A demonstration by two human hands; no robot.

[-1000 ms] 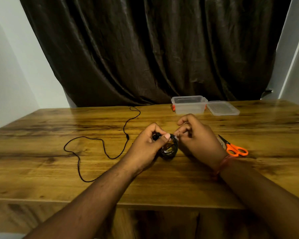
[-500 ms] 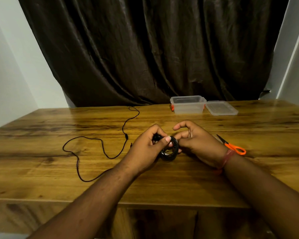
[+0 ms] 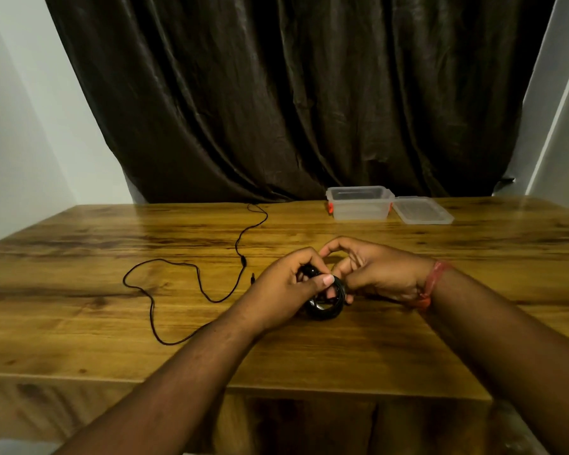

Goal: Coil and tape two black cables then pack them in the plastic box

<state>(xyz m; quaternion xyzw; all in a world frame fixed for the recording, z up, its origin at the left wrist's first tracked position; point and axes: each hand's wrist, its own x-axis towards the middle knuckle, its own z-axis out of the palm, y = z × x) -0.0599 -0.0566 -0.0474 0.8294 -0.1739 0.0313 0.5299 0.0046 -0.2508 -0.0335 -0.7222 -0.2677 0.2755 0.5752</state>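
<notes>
left hand grasps the coiled cable so loops hold; right hand fingers pinch its rim, seemingly taping.

No text, label, brand, number or sign could be read anywhere in the view. The clear plastic box and its lid at the far right of the table bore no legible marking, and neither did the curtain behind.
</notes>
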